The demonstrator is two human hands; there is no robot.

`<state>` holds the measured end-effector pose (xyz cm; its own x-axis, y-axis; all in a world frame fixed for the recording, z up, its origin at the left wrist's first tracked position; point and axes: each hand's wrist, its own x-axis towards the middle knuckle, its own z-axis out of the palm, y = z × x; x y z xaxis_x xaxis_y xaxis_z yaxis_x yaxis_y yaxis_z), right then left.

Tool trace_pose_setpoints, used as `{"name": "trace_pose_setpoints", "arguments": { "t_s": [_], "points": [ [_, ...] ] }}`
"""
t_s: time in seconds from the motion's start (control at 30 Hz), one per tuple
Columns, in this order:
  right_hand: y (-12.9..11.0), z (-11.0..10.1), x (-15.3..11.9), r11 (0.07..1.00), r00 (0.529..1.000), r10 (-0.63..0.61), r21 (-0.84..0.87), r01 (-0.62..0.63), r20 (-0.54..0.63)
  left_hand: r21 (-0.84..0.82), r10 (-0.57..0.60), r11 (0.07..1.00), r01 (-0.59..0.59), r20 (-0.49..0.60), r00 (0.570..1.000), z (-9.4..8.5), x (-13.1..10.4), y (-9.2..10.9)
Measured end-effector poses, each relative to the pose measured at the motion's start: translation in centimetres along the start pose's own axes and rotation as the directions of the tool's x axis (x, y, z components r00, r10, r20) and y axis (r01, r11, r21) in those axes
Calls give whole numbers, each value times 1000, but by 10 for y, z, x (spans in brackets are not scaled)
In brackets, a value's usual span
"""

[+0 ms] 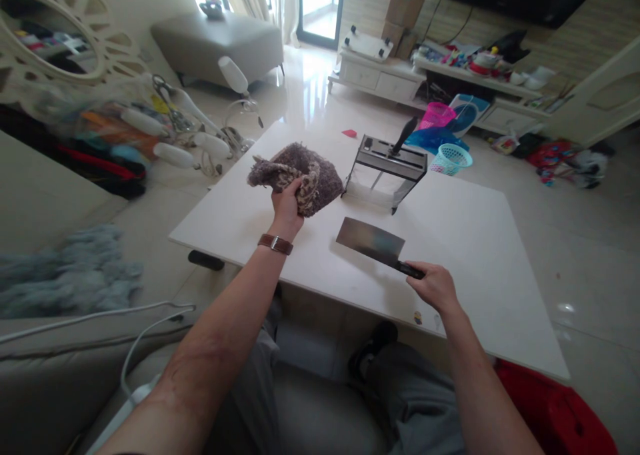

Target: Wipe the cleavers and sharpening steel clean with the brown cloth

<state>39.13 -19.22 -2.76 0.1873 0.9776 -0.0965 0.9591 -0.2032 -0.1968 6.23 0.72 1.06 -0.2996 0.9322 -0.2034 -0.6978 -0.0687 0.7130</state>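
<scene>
My left hand point(287, 205) grips a fuzzy brown-grey cloth point(300, 172) and holds it bunched above the white table point(465, 242). My right hand point(435, 287) holds the black handle of a broad cleaver point(371, 241), whose blade points left and lies flat just over the table. Behind the blade stands a black knife rack point(387, 168) with one black-handled knife point(404, 135) sticking out of its top. A brown watch strap sits on my left wrist.
I sit on a grey sofa with my knees under the table's near edge. A white cable point(135, 348) runs over the sofa at left. Clutter, baskets point(450, 158) and a low white cabinet point(380, 78) lie beyond the table. A red object point(555, 412) is at lower right.
</scene>
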Motion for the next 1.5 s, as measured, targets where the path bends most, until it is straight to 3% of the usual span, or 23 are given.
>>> {"name": "trace_pose_setpoints", "arguments": {
  "t_s": [0.17,0.33,0.5,0.63,0.77,0.97,1.13,1.2,1.37,1.5],
  "points": [
    [10,11,3,991,999,29,-132,-31,-18,-12,2,1000,-2,5,1000,0,0,-2],
    [9,23,1,992,995,-87,-88,91,55,-40,-5,999,6,7,1000,0,0,-1],
    [4,22,1,980,973,-198,-5,200,119,-40,-14,999,14,-1,1000,1,-2,0],
    [6,16,4,995,995,-93,26,92,34,-35,-18,999,18,5,1000,2,-3,0],
    [7,13,7,998,1000,-13,-63,11,-21,-53,-17,998,17,2,1000,5,-5,-1],
    [1,19,7,996,995,-67,-58,72,79,-34,-24,999,24,2,1000,5,-5,-3],
    [-8,22,5,970,946,-243,35,242,216,-34,-36,999,36,3,999,4,-5,-4],
    [-9,20,4,963,935,-268,75,257,231,-31,-38,999,38,7,999,4,-5,-5],
    [-6,14,8,994,990,-97,52,93,99,-34,-39,999,39,10,999,5,-5,-5],
    [-4,11,9,999,998,-17,-46,20,65,-44,-36,998,37,15,999,5,-5,-6]
  ]
}}
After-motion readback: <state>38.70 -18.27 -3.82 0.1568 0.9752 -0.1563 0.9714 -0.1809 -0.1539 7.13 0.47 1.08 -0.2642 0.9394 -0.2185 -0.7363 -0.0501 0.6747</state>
